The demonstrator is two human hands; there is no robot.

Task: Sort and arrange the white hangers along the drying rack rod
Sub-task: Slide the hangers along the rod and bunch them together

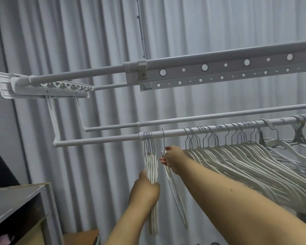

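A white drying rack rod (104, 138) runs from lower left up to the right. A tight bundle of several white hangers (150, 165) hangs near its left end; my left hand (145, 191) is closed around the bundle's lower part. My right hand (172, 159) grips a single white hanger (173, 188) just below its metal hook, which sits on the rod to the right of the bundle. A long row of several white hangers (245, 156) fills the rod further right, spread and tilted.
A second rod (184, 121) runs behind and above the first. A perforated rack beam (219, 69) spans overhead. Grey pleated curtains (95, 41) fill the background. A grey shelf unit (16, 200) stands at the lower left.
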